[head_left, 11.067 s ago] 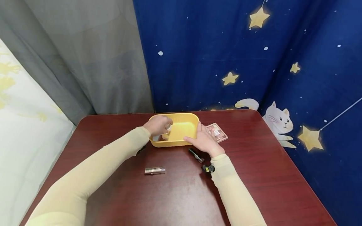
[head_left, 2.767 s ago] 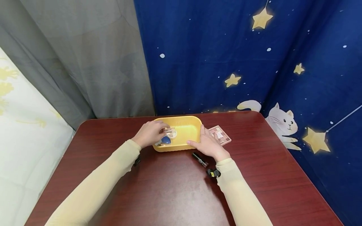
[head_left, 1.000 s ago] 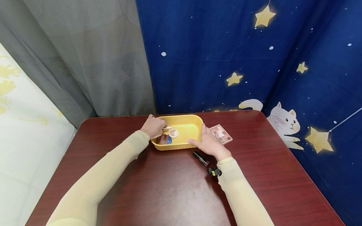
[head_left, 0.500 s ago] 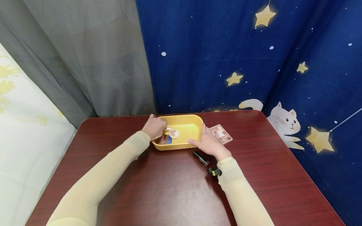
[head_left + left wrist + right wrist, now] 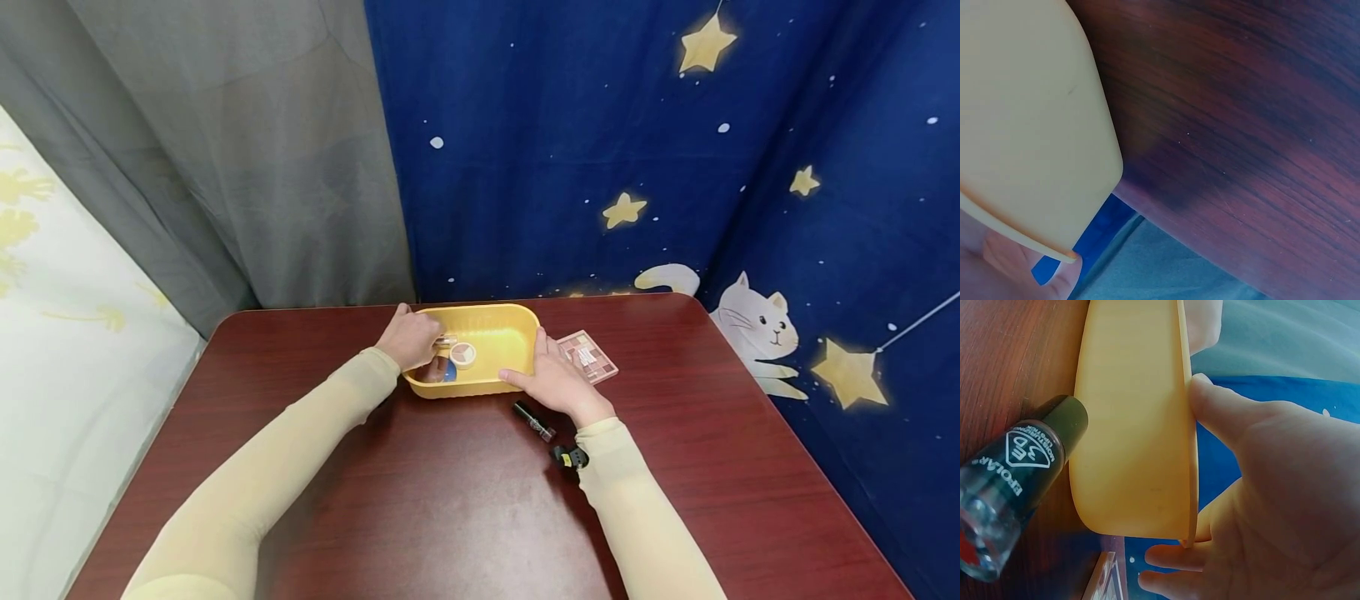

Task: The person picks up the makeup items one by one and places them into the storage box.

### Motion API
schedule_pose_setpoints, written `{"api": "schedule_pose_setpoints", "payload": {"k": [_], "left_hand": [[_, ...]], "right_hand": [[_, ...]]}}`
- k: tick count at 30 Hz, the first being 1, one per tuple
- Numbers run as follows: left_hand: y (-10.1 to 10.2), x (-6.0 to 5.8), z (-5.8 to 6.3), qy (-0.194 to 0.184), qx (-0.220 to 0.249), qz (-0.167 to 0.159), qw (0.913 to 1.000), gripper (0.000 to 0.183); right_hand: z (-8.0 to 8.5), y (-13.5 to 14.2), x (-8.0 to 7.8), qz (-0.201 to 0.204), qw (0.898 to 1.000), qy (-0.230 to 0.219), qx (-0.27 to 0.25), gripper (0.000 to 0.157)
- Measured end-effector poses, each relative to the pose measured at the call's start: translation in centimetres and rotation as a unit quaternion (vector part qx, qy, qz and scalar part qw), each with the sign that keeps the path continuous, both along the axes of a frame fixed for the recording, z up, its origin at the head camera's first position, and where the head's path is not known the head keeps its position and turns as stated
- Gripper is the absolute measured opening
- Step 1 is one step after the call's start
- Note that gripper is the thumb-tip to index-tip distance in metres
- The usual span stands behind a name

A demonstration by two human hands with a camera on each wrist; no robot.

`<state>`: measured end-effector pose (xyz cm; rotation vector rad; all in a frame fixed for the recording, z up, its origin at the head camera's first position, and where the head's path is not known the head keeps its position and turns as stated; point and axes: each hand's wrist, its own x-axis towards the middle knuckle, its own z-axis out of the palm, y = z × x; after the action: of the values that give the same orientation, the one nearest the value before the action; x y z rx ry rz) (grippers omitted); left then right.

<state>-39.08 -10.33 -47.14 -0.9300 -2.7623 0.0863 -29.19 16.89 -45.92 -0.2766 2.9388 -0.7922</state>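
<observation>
My left hand (image 5: 409,337) reaches over the left end of the yellow tray (image 5: 483,388). Its curled fingers hold a slim clear-and-gold lipstick tube (image 5: 446,341) low inside; the fingertips are partly hidden. Beside it in the tray lie a round three-shade compact (image 5: 462,356) and a blue rounded thing (image 5: 450,372), half covered by a brownish, glossy item (image 5: 432,371). At the tray's right corner, my right hand (image 5: 558,382) grips with the thumb on the near rim and the fingers round the end. The right wrist view shows this thumb (image 5: 1219,406) against the rim.
A black lipstick (image 5: 533,422) with a clear end lies on the dark red table (image 5: 450,508), close to the right wrist. An eyeshadow palette (image 5: 588,357) lies right of the tray, partly behind the right fingers. Curtains (image 5: 525,150) hang behind the table.
The gold lipstick tube has gone from the near table into the tray's left end, carried by my left hand. The compact now lies released. Over the last second both hands stay almost still.
</observation>
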Motion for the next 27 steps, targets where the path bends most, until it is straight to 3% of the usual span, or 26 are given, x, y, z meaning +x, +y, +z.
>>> {"api": "schedule_pose_setpoints", "payload": {"k": [12, 20, 27], "left_hand": [[0.0, 0.7, 1.1, -0.040, 0.028, 0.015, 0.9987, 0.003], [-0.2, 1.4, 1.8, -0.024, 0.067, 0.005, 0.9974, 0.022], [-0.3, 2.5, 3.4, -0.033, 0.110, 0.026, 0.9930, 0.033]], "right_hand": [[0.1, 0.0, 0.0, -0.006, 1.000, -0.008, 0.004, 0.116], [0.2, 0.0, 0.1, -0.006, 1.000, -0.014, 0.002, 0.116], [0.4, 0.0, 0.2, -0.008, 1.000, -0.010, -0.010, 0.115]]}}
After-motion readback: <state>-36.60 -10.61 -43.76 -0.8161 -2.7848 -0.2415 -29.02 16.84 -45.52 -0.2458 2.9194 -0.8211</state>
